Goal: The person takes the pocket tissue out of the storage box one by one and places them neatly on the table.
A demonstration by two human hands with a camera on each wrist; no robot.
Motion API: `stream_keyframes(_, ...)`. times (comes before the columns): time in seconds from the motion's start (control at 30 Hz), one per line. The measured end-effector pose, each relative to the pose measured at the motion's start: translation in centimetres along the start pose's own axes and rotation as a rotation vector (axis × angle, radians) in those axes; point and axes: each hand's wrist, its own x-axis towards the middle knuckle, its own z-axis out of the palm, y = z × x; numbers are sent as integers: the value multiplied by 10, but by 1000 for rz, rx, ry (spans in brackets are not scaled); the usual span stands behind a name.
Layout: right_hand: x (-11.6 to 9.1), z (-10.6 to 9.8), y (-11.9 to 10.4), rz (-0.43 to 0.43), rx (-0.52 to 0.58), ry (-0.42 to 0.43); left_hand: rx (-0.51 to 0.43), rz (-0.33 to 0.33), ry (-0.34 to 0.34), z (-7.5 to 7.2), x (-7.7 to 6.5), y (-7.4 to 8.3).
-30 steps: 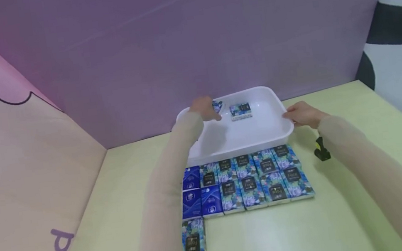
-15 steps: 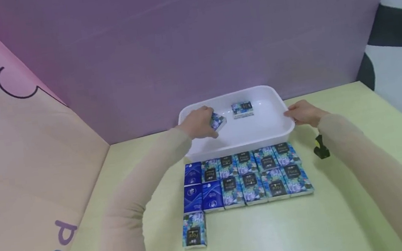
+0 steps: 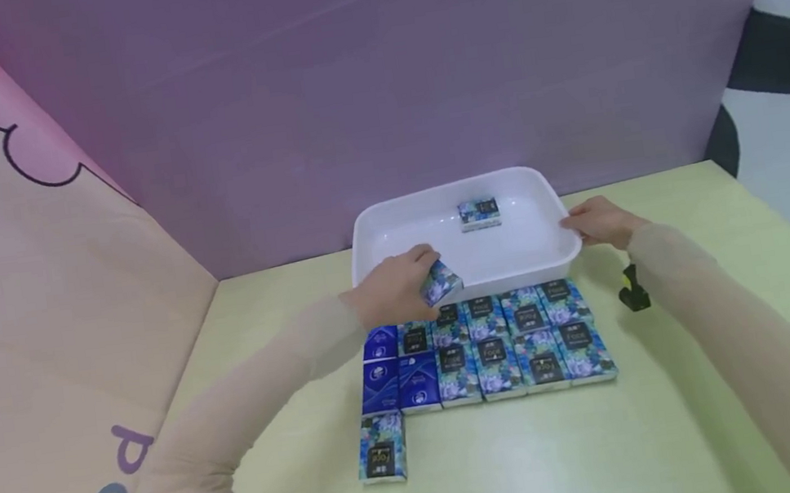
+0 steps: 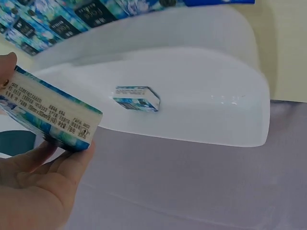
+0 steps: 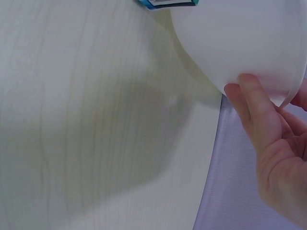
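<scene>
My left hand [image 3: 394,286] pinches a blue floral tissue pack [image 3: 441,283] between thumb and fingers, over the front rim of the white tray [image 3: 393,234]. Printed text shows on the side of this held pack [image 4: 48,110] in the left wrist view. My right hand [image 3: 603,223] grips the tray's right rim, its fingers [image 5: 259,108] spread under the outer wall in the right wrist view. One floral tissue pack [image 3: 480,215] lies inside the tray near the back.
Before the tray lie two rows of tissue packs, mostly floral [image 3: 502,365], with a few plain blue packs [image 3: 380,386] at the left. One floral pack [image 3: 381,448] sits nearer the front. A small black and yellow object [image 3: 633,289] lies by my right forearm. A purple wall [image 3: 384,100] rises behind.
My left hand has lifted a floral pack from the tray's back left and carried it forward to the front rim. My right hand stays on the tray's right side.
</scene>
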Motion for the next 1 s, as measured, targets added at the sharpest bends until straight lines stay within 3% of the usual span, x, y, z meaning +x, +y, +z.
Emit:
stream_keyframes(0.2,2,-2,3,4,16,-3,14,91,-21,9,-30,8)
stream_keyframes(0.43,4,-3,4,-11,-1,-8,143,278,29,24,-65,17)
stream_keyframes(0.53,5,-4,5,-12,-3,-15,177,326,24,30,-81,24)
stream_keyframes(0.77,4,-5,4,1,-31,-11,190,376,3,50,-106,37)
stream_keyframes(1.0,3,-2,4,2,-25,-15,192,424,-65,77,-123,43)
